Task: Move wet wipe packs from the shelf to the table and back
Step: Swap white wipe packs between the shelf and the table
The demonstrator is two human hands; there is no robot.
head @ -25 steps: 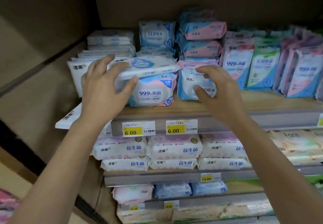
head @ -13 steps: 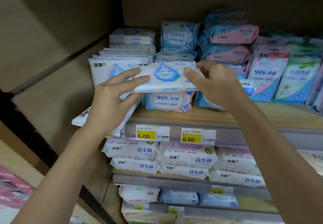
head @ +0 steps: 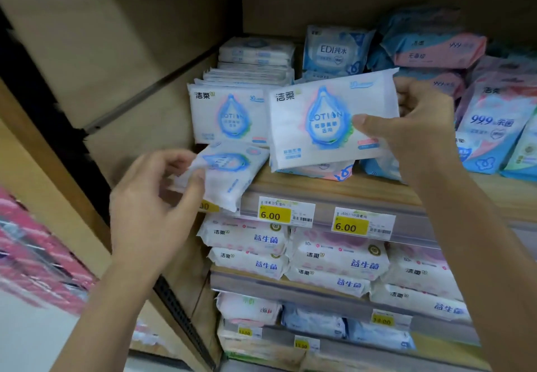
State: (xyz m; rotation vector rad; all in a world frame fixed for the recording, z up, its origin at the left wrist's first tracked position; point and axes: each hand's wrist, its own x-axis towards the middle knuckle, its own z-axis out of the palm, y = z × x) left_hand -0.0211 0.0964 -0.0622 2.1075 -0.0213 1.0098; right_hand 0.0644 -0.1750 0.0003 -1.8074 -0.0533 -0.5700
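Observation:
My right hand [head: 418, 127] grips the right end of a white wet wipe pack with a blue drop logo [head: 325, 122], held upright and facing me in front of the wooden shelf [head: 348, 188]. Lower left, my left hand [head: 151, 206] pinches a second white drop-logo pack [head: 229, 174] that hangs tilted over the shelf's front edge. Behind them a row of the same white packs [head: 226, 116] stands upright at the shelf's left end.
Blue and pink wipe packs [head: 433, 49] are piled at the back, and 999 packs [head: 491, 127] stand at the right. Yellow 6.00 price tags [head: 274, 215] line the shelf edge. Lower shelves hold white-pink packs [head: 340, 258]. A brown side panel [head: 122, 52] closes the left.
The pack that both hands held flat is now upright in my right hand alone. My left hand has dropped down and left and taken hold of a second pack at the shelf edge.

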